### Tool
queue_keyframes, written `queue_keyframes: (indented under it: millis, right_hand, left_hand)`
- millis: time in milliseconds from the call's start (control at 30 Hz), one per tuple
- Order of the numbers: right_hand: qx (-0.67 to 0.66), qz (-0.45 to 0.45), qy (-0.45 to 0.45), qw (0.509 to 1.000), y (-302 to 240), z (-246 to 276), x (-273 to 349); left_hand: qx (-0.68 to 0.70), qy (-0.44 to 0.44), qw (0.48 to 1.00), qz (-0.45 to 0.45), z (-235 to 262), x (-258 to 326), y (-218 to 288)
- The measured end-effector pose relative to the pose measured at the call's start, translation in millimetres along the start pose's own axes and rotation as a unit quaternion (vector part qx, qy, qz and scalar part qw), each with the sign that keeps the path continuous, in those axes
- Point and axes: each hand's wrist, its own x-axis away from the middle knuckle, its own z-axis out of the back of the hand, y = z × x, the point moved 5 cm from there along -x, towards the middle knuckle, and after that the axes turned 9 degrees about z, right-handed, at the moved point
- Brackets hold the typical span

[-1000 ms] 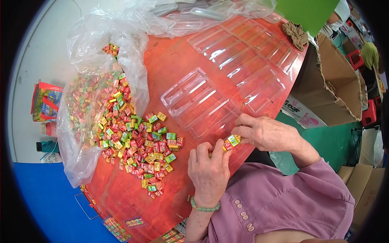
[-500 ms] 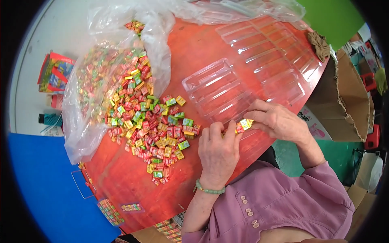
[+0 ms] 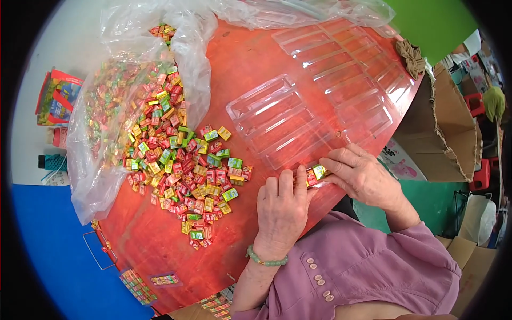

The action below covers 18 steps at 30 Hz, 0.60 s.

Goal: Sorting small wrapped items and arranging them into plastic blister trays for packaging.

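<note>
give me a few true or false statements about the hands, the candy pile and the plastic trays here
1. Both hands meet over a small row of wrapped candies at the near edge of the clear plastic tray. True.
2. The left hand wears a bead bracelet at the wrist. True.
3. The tray compartments are packed full of candies. False: the compartments that show look empty; the only candies by the tray are those between the fingers.
4. The loose candy pile lies to the right of the right hand. False: it lies left of both hands, spilling out of a clear plastic bag.
5. The table is blue. False: its top is red-orange.
</note>
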Motion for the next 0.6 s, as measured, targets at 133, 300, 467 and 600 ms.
queue_keyframes:
  millis: [133, 300, 467, 600]
  right_hand:
    - [0.021, 0.005, 0.015, 1.000, -3.7, -3.5, 9.7]
    - [0.057, -0.008, 0.053, 0.997, -7.6, -9.6, 18.7]
    - [0.076, -0.020, 0.024, 0.997, -10.1, -15.0, 23.3]
    - [0.083, -0.015, -0.048, 0.995, -12.0, -30.0, 28.7]
  left_hand:
    - [0.015, 0.007, 1.000, 0.001, -3.3, 3.0, 0.3]
    - [0.036, 0.018, 0.999, 0.022, -3.5, 7.3, -1.4]
    - [0.035, 0.020, 0.999, 0.029, 6.5, 18.8, -4.4]
    - [0.002, -0.013, 1.000, 0.000, 0.0, 29.4, -5.2]
